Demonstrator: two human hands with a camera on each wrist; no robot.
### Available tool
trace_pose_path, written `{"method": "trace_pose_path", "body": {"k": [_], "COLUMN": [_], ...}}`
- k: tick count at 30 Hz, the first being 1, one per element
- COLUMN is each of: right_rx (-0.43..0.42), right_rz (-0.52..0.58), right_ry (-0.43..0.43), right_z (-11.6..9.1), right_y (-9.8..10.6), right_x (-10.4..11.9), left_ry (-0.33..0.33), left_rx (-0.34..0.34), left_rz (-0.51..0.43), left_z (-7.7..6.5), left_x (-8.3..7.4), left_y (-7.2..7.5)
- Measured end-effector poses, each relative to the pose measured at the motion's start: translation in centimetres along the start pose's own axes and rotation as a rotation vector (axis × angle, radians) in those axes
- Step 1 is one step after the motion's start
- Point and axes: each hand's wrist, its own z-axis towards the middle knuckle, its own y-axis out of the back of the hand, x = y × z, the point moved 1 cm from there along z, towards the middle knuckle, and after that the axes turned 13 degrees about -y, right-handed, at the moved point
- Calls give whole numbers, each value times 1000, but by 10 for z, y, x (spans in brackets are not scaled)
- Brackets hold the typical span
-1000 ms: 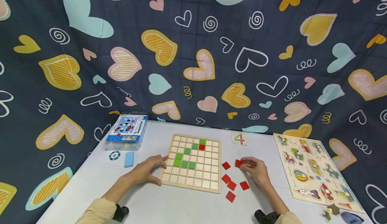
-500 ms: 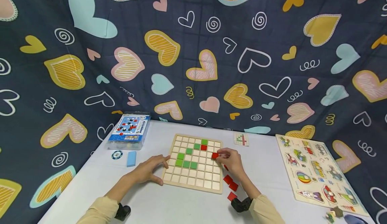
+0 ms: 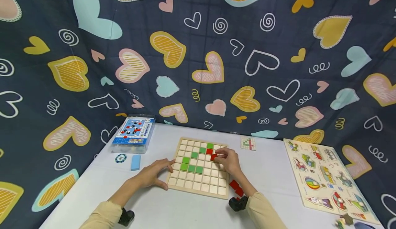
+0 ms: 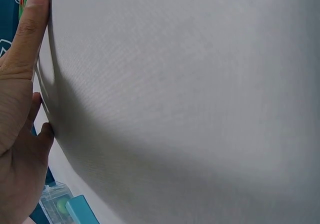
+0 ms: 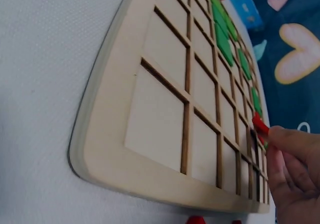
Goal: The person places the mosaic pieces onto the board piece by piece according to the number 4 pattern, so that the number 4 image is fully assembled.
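A wooden grid board [image 3: 198, 186] lies in the middle of the table, with several green tiles [image 3: 185, 160] and one red tile [image 3: 209, 151] set in its squares. My right hand [image 3: 228, 161] reaches over the board's right side and pinches another red tile [image 3: 213, 157] between thumb and fingers, just below the placed red one. In the right wrist view that pinched tile [image 5: 259, 123] is tilted close over the grid. My left hand [image 3: 152, 174] rests at the board's left edge, thumb and fingers spread along it. Loose red tiles [image 3: 236, 186] lie right of the board, partly hidden by the right arm.
A small pattern card [image 3: 248, 143] lies behind the board to the right. Farther right is a wooden picture puzzle [image 3: 328, 181]. On the left are a boxed set [image 3: 132, 134], a round chip [image 3: 121, 158] and a blue block [image 3: 135, 162]. A patterned cloth hangs behind the table.
My right hand has carried a red tile from the loose ones leftward onto the board, beside the placed red tile. The left hand stays at the board's edge.
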Motion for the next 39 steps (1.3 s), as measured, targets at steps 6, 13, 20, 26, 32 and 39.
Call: {"method": "trace_pose_path", "body": {"k": [6,13,20,26,32,39], "right_rx": [8,32,103,64,19,-58], "right_rz": [12,41,-4,-281,-306,-219], "right_ry": [15,-4,-26,-126,-135,-173], "right_z": [1,-1,-13,-34,-43,-44], "right_y": [-10,-12,27,59,59,55], "right_x": [0,6,2,-11,-21,-29], "left_ry": [-12,-8,-7,21,22,5], "left_rx": [-7,-5,-7,-6,1,-7], "left_rz": [2,7,9,-1,-11,-25], "left_z": [-1,0,0,-2,-2,1], "left_x": [0,-1,-2,-2,-1,-2], "left_y": [0,0,1,1,2,2]}}
